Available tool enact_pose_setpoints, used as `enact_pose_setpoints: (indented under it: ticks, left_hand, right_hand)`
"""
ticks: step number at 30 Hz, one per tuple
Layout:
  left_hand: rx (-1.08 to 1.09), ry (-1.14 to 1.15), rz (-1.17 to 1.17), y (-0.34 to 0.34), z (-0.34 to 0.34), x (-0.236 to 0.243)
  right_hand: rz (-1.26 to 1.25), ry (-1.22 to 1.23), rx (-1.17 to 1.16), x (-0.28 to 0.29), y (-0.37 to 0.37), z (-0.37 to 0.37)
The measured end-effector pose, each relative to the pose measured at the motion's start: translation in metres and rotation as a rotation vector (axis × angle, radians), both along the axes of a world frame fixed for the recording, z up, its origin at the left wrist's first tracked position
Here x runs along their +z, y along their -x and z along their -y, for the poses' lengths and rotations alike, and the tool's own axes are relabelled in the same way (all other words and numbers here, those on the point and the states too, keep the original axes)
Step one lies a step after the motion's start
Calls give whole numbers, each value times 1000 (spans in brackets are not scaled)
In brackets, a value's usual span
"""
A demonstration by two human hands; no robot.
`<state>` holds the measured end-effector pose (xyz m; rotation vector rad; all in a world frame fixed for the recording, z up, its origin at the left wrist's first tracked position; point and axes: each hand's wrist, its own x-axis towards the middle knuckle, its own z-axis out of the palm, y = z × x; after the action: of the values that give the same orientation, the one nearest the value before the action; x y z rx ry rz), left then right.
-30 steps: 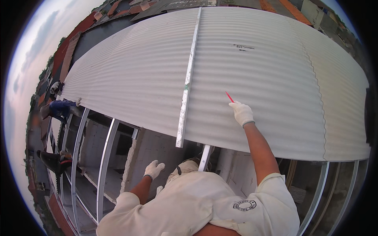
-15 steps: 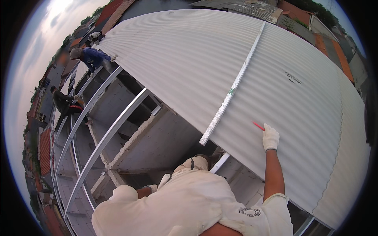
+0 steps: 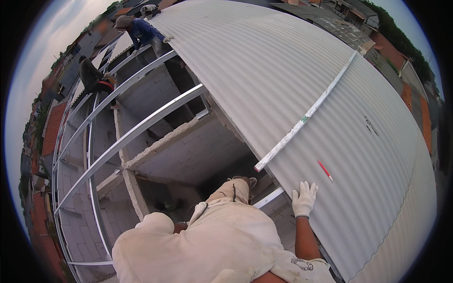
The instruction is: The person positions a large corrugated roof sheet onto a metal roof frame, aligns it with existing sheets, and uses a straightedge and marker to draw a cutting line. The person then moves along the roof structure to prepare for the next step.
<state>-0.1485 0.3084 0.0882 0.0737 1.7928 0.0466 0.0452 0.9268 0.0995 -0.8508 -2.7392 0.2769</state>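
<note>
My right hand point(image 3: 304, 200), in a white knitted glove, lies flat with fingers spread near the edge of a grey corrugated roof sheet point(image 3: 306, 89). Nothing is in it. Beyond the fingers, a slim red pen point(image 3: 325, 170) with a pale tip rests alone on the sheet. To the left of the pen, a long silvery metal bar point(image 3: 309, 113) lies across the corrugations, its near end at the sheet's edge. Only a bit of my left forearm point(image 3: 180, 227) shows beside my white shirt; the left hand itself is hidden.
Curved metal roof beams point(image 3: 141, 129) span an open drop over block walls point(image 3: 188, 155) on the left. One person in blue point(image 3: 144, 32) leans at the sheet's far edge; another in dark clothing point(image 3: 92, 75) sits on the frame. Dark markings point(image 3: 371, 125) are on the sheet.
My right hand has let go of the red pen, which now lies on the sheet, and has moved back toward the sheet's edge with fingers spread. The view has shifted.
</note>
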Motion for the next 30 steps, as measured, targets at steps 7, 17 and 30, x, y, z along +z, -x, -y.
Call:
enact_pose_setpoints:
  ticks: [7,17,30]
  left_hand:
    - [0,-19,1,-14,8,-13]
    - [-72,-244,-898,118,-144,42]
    - [-148,-668,-196,-27,-401,-10]
  right_hand:
    - [47,29,61,14,-22,-10]
    - [77,-96,-339,26,-144,-49]
    - [-81,-119,-400,35,-148,-46]
